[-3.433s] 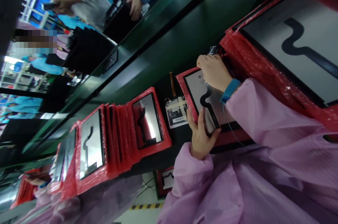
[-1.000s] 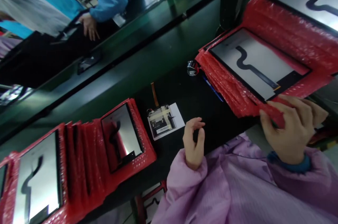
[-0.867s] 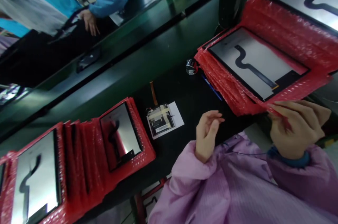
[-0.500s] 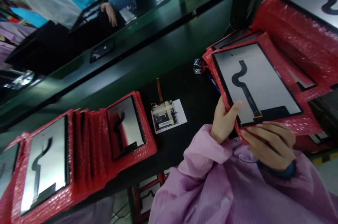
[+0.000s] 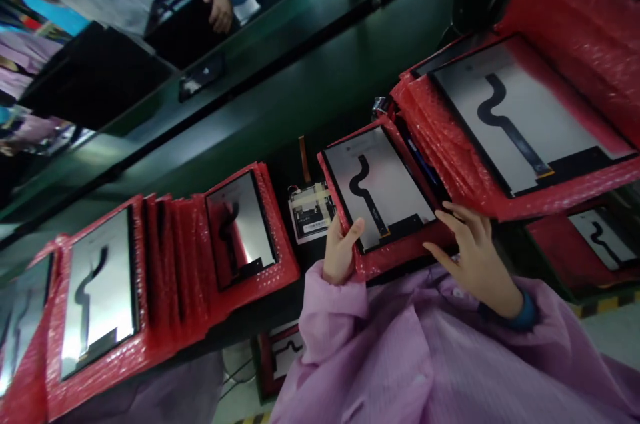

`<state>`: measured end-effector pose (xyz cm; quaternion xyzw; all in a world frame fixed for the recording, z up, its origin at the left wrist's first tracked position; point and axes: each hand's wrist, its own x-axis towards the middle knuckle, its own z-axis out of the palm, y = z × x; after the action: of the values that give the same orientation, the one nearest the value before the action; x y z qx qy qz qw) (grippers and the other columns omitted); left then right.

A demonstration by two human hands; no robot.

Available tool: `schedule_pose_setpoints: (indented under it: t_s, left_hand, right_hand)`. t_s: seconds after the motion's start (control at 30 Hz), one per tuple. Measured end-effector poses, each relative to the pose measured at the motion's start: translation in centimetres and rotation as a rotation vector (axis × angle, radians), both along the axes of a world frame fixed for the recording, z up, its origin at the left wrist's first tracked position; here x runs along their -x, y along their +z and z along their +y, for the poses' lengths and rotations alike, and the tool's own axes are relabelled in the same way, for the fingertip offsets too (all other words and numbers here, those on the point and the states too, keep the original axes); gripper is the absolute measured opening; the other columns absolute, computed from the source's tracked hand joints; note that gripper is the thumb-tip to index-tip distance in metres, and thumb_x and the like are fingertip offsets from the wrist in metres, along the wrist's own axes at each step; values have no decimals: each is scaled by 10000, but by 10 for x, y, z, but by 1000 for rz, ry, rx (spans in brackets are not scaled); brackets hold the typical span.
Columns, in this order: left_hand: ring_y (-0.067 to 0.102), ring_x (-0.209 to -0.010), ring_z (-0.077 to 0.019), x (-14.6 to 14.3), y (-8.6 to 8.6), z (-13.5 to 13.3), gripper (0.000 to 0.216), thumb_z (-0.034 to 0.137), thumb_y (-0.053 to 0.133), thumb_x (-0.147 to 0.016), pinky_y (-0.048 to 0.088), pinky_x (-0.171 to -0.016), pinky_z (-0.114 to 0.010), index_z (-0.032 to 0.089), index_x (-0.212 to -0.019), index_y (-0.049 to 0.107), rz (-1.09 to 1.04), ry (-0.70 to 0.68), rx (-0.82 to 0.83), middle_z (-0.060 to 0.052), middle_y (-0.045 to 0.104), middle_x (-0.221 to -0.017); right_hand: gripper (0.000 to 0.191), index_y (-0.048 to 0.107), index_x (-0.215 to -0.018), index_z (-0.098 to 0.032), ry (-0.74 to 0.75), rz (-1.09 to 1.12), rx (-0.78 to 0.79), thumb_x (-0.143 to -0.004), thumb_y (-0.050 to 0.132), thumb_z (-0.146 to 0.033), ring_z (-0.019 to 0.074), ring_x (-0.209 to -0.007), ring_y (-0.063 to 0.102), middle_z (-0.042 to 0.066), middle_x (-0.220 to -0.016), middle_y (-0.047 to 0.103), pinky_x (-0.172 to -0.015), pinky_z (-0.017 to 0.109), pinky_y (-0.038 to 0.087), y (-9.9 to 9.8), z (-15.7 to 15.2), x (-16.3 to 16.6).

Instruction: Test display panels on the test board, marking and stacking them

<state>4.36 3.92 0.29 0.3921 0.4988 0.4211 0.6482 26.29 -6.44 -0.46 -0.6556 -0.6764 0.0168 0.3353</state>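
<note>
A tablet screen panel (image 5: 395, 191) with a curved black ribbon cable lies on red bubble wrap (image 5: 380, 265) in front of me. My left hand (image 5: 343, 247) grips its lower left corner, thumb on top and fingers out of sight beneath. At the lower right corner is my right hand (image 5: 473, 254), its fingers spread and the fingertips close to the panel's edge. To the right, another screen panel (image 5: 530, 117) rests on a stack of red bubble-wrap sleeves (image 5: 440, 137). Just left of the held panel, a small taped circuit assembly (image 5: 311, 211) with an orange flex cable sits partly covered.
Several screen panels in red wrap, including one panel (image 5: 100, 284), line the left of the dark bench. A blue pen (image 5: 423, 161) lies by the right stack. Across the green ledge (image 5: 300, 87) is a co-worker's hand (image 5: 219, 9). A lower crate (image 5: 575, 257) holds another panel.
The held panel and its wrap have moved left off the right stack, uncovering another panel there. My left hand moved with it; my right hand has let go and opened.
</note>
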Motion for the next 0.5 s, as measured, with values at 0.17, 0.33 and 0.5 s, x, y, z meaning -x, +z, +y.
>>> schedule_pose_setpoints:
  t_s: [0.17, 0.33, 0.5]
  left_hand:
    - [700, -1100, -266, -3, -15, 1, 512, 535, 787, -818, 519, -1060, -452, 169, -1151, 658, 292, -56, -159, -112, 737, -1159]
    - [682, -1133, -251, -12, -13, -5, 440, 455, 698, -906, 505, -1083, -427, 196, -1259, 650, 458, -13, -304, -100, 724, -1174]
    - [660, -716, -160, 6, 12, -16, 319, 348, 616, -959, 570, -668, -278, 181, -1216, 706, 782, 67, -422, -78, 732, -962]
  right_hand:
    - [620, 345, -1544, -242, 21, 22, 88, -981, 555, -398, 361, -1264, 579, 160, -1377, 588, -1022, 594, 524, -18, 12, 0]
    - [554, 388, -1505, -268, 0, 37, 120, -981, 545, -357, 352, -1205, 604, 137, -1317, 618, -1042, 600, 506, -11, 22, -1]
    - [504, 475, -1455, -175, 95, -106, 162, -990, 491, -370, 392, -1233, 559, 192, -1315, 591, -1022, 620, 502, 15, 18, -1]
